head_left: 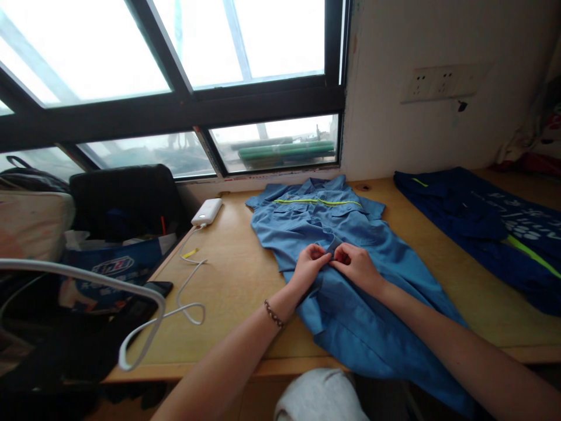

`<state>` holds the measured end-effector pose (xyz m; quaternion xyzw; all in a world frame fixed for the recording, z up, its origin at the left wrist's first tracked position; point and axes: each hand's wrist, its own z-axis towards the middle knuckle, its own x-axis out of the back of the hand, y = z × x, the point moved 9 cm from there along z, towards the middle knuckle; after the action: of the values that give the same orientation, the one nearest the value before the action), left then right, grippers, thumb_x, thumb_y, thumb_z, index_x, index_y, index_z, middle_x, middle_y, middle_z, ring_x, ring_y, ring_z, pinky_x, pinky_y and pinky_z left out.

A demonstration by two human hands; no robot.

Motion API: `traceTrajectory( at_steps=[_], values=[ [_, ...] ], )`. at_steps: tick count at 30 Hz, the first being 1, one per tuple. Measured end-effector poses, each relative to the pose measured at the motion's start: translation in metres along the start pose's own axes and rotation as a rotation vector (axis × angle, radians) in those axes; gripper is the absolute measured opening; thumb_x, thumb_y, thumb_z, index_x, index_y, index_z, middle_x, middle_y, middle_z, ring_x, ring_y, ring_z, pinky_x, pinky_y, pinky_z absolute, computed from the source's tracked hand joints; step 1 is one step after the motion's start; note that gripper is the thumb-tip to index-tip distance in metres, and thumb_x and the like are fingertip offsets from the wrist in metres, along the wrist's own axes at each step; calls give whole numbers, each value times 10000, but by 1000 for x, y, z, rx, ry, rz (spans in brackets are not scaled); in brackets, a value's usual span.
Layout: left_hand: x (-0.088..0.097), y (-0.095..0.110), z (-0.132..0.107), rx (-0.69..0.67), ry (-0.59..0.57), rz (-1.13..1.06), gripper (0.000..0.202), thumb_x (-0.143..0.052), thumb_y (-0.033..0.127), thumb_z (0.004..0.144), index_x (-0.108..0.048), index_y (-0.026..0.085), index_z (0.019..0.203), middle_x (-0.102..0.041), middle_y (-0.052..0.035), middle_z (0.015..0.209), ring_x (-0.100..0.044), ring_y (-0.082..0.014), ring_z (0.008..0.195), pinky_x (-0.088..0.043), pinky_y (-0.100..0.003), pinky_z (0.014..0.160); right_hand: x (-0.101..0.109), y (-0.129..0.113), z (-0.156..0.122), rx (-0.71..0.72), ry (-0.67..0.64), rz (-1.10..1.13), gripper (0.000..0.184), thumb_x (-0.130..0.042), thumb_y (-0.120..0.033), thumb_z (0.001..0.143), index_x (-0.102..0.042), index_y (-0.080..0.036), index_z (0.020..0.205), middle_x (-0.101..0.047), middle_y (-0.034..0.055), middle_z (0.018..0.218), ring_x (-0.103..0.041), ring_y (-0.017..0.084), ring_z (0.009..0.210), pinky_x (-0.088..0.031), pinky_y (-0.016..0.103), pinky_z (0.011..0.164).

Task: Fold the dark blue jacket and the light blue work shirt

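Observation:
A blue work garment [368, 310] with short sleeves and a yellow-green stripe across the chest lies spread on the wooden table [232, 292]. Its lower part hangs over the front edge. My left hand [312, 260] pinches the front opening near the middle of the garment. Close beside it, almost touching, my right hand [353, 264] pinches the same raised edge of cloth. Whatever small fastening may be between the fingertips is hidden. A braided bracelet [274, 314] circles my left wrist.
A white power bank [207, 211] with a white cable [193, 310] lies at the table's left. Dark blue clothing [464, 216] with white lettering is on the right. Behind stand a window [263, 99] and a wall with sockets [445, 82]. Bags [118, 263] crowd the left side.

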<state>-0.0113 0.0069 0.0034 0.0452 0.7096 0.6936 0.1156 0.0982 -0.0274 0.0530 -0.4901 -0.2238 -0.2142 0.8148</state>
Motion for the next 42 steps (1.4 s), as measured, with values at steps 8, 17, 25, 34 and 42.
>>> traceTrajectory(
  at_steps=[8, 17, 25, 34, 42],
  values=[
    [-4, -5, 2, 24, -61, -28, 286, -701, 349, 571, -590, 112, 687, -565, -2, 594, -471, -81, 527, -324, -188, 492, 2, -5, -1, 9, 20, 3, 56, -549, -208, 732, -505, -178, 715, -502, -20, 643, -467, 106, 584, -368, 225, 542],
    [-4, -8, 0, 101, -50, -106, 286, -736, 307, 514, -619, 112, 689, -592, -9, 610, -472, -75, 508, -300, -176, 452, 2, -3, -1, -7, 29, 22, 86, -557, -204, 711, -512, -179, 780, -511, -13, 669, -476, 107, 584, -385, 223, 529],
    [-3, -17, -4, 205, 5, -264, 288, -743, 272, 483, -566, 126, 656, -511, 30, 534, -396, -37, 419, -248, -166, 404, 9, -10, -1, 33, 76, 31, 70, -528, -219, 755, -579, -187, 791, -531, 14, 733, -499, 115, 633, -419, 231, 562],
    [3, -26, -3, 248, 119, -314, 342, -682, 205, 456, -455, 171, 709, -406, 81, 495, -364, -34, 387, -232, -158, 384, 5, -5, 1, 12, 49, 86, 113, -566, -232, 729, -599, -182, 825, -552, 15, 740, -517, 113, 630, -431, 226, 553],
    [3, -26, -3, 237, 125, -336, 330, -623, 170, 441, -428, 183, 708, -369, 92, 495, -349, -35, 380, -226, -163, 387, 3, -15, 0, 54, 7, 75, 119, -549, -212, 743, -603, -191, 846, -542, 5, 715, -505, 110, 620, -420, 227, 559]
  ],
)
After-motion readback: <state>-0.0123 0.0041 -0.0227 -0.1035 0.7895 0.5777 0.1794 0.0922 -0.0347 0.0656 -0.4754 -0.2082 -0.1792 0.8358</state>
